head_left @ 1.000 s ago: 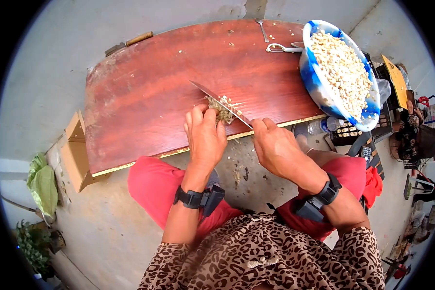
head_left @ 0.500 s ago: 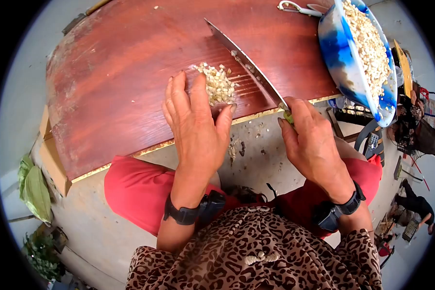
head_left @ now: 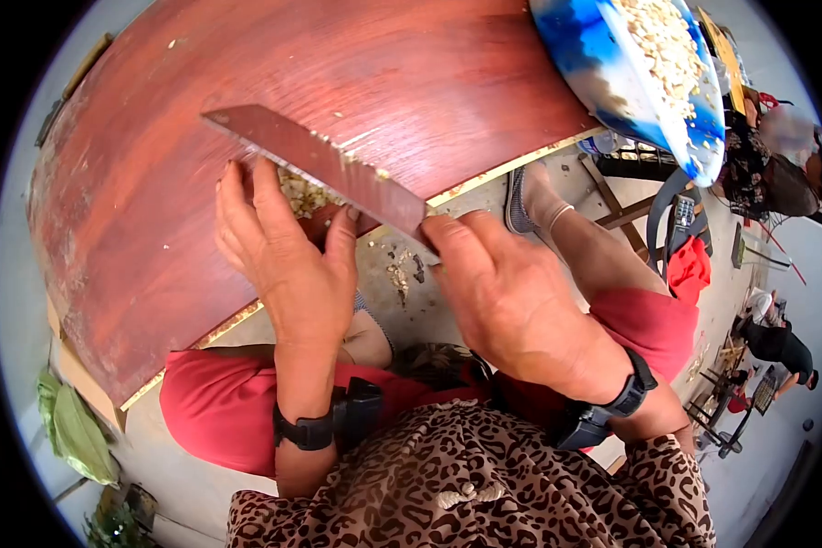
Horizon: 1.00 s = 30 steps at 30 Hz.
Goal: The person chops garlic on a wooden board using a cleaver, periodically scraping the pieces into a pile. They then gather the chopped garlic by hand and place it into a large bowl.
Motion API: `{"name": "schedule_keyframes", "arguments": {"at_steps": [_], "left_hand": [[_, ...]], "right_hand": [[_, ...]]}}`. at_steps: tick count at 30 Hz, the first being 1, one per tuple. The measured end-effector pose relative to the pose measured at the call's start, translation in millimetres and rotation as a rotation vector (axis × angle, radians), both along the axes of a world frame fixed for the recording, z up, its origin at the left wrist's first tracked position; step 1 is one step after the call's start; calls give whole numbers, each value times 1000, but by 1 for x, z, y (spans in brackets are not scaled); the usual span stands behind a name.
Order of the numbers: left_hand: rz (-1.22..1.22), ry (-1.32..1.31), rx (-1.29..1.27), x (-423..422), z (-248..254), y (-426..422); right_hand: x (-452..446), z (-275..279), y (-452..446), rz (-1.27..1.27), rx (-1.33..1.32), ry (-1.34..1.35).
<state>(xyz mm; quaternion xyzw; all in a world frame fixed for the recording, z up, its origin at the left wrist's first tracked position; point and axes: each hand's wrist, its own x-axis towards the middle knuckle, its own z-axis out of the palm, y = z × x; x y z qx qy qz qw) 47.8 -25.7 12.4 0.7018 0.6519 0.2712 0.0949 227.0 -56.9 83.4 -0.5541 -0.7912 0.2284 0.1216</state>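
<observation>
My right hand (head_left: 511,297) grips the handle of a wide-bladed kitchen knife (head_left: 324,169). The blade slants up to the left, with small pale bits stuck on it, and partly covers a heap of chopped pale pieces (head_left: 301,194), perhaps garlic. Beside that heap, my left hand (head_left: 288,251) is open at the board's near edge, its fingers and thumb spread around the pieces. Everything lies on a reddish-brown wooden board (head_left: 411,82). Whether my left fingertips touch the heap is hard to tell.
A blue-and-white bowl (head_left: 580,55) full of chopped pale pieces stands at the board's right end. Below the near edge, scraps (head_left: 400,274) lie on the floor. A green bag (head_left: 73,425) is at the lower left. Other people (head_left: 776,352) are at the far right.
The knife and my right hand have moved left, bringing the blade over the heap. My left hand stays around the pieces. The view has shifted, so the board and bowl appear displaced.
</observation>
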Motion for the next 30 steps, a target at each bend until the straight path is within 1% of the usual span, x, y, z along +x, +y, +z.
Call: {"name": "schedule_keyframes", "arguments": {"at_steps": [2,3,9,12,15,21,24,27,30], "left_hand": [[3,24,12,1,0,1],[10,27,25,2,-1,1],[7,85,85,4,-4,1],[11,111,142,6,-7,0],[52,110,203,9,-10,2],[158,146,264,13,-17,3],[183,174,284,15,-20,3],[198,233,302,17,-21,2],[206,268,296,15,-26,0]], "right_hand": [[-3,-3,-4,-1,30,9],[-4,-6,-3,38,107,17],[-9,5,-6,30,9,38],[-11,8,-7,73,87,-20],[-8,11,-5,78,102,-16],[-3,15,-4,105,57,-28],[1,13,-5,120,123,31],[1,14,-6,77,66,67],[-2,0,-8,48,92,95]]}}
